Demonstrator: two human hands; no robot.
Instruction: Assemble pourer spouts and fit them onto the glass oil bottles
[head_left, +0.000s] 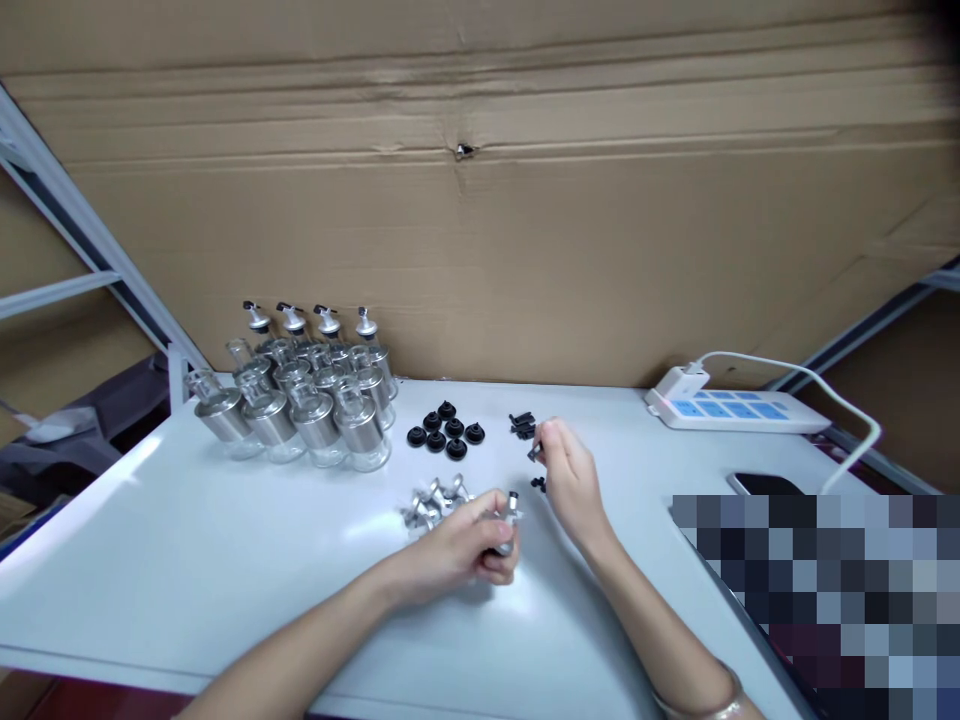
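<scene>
My left hand (480, 545) is closed around a silver pourer spout (512, 510), its narrow tip with a small black end pointing up. To the right and a little higher, my right hand (571, 480) pinches a small dark piece (535, 450) that looks like a pourer flap. Just behind that hand lies a little pile of black flaps (522, 425). Tiny black parts (538, 484) sit beside its fingers. Several silver pourer spouts (435, 502) lie in a cluster behind my left hand, partly hidden by it. Farther back are several round black stoppers (454, 428).
Several glass bottles (311, 420) with metal bands stand in rows at the back left; the back row carries pourers (328, 322). A white power strip (739, 410) with a plugged-in charger (681, 382), a cable and a phone (765, 485) are on the right. Cardboard (480, 270) walls the back.
</scene>
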